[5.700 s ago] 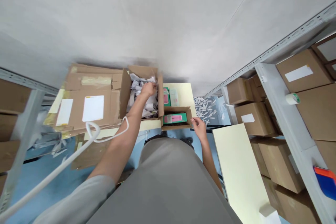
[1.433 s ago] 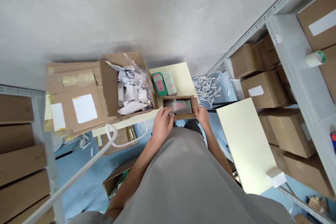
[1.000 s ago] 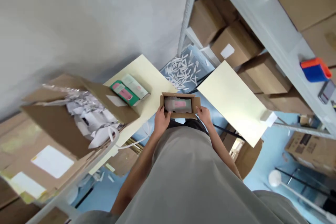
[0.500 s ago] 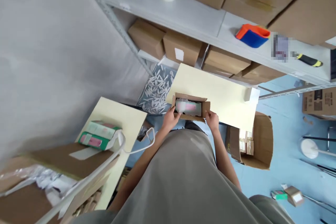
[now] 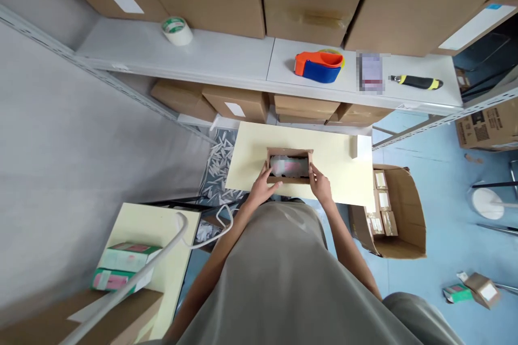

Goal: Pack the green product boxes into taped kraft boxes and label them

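Observation:
A small open cardboard box [image 5: 290,180] is on the cream tabletop [image 5: 335,172] in front of me. Inside it lies a pale green and pink package [image 5: 288,166], partly shaded by the walls. My left hand [image 5: 261,190] holds the box at its left end, fingers against the wall and thumb stretched out along the near side. At the opposite end, my right hand [image 5: 321,185] grips the right wall between thumb and fingers.
A shelf above the table bears a tape roll [image 5: 177,31], an orange-blue tape dispenser [image 5: 319,67] and a utility knife [image 5: 416,82]. A large carton [image 5: 404,215] with small boxes stands right. Green-pink packages [image 5: 121,267] sit on the left table, behind a white tube [image 5: 133,280].
The box has moved forward onto the tabletop, and its end flaps no longer stick outward. My hands stay at its two ends. My view has turned, shifting the shelf items left.

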Demonstrator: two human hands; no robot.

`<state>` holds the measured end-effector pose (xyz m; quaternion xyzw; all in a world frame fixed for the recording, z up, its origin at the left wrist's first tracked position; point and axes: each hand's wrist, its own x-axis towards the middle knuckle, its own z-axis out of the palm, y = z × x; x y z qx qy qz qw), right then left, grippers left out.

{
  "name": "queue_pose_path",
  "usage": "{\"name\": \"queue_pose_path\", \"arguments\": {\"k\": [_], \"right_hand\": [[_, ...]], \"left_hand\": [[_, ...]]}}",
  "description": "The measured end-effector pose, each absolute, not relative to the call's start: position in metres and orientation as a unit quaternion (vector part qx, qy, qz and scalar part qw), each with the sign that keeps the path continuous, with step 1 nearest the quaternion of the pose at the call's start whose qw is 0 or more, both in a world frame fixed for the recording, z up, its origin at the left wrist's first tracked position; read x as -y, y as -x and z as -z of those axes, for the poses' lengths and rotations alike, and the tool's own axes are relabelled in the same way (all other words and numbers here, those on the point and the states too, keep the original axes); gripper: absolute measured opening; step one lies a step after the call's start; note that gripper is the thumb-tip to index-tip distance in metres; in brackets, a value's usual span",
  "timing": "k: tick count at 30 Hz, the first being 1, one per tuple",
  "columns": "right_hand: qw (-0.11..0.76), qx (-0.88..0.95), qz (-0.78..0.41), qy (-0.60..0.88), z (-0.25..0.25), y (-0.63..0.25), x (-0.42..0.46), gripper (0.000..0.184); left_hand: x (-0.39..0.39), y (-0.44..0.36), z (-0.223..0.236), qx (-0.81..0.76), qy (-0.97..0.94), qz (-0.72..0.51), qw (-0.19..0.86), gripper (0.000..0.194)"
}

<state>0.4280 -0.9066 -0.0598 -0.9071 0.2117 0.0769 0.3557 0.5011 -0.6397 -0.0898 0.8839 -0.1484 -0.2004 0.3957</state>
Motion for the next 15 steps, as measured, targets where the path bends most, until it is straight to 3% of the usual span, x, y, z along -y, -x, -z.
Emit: {"name": "queue_pose_path", "arguments": {"k": [7,9,12,14,15], "right_hand": [[0.353,-0.129,-0.151,0.914,0.066,-0.427,0.92,0.076],[0.356,-0.109,-0.167,0.913,0.066,-0.431,0.928,0.064],[0.344,-0.124,-0.174,0.914,0.067,-0.444,0.937,0.032],[0.327,-0.173,-0.159,0.915,0.069,-0.455,0.938,0.028],[0.318,-0.196,-0.143,0.916,0.069,-0.461,0.938,0.036]], "left_hand": [[0.635,-0.511,0.096,0.214,-0.875,0.197,0.386,0.076],[0.639,-0.517,0.099,0.211,-0.875,0.209,0.382,0.08],[0.647,-0.53,0.1,0.144,-0.902,0.195,0.358,0.087],[0.651,-0.542,0.1,0.09,-0.924,0.148,0.341,0.094],[0.653,-0.548,0.099,0.079,-0.931,0.122,0.336,0.1]]}}
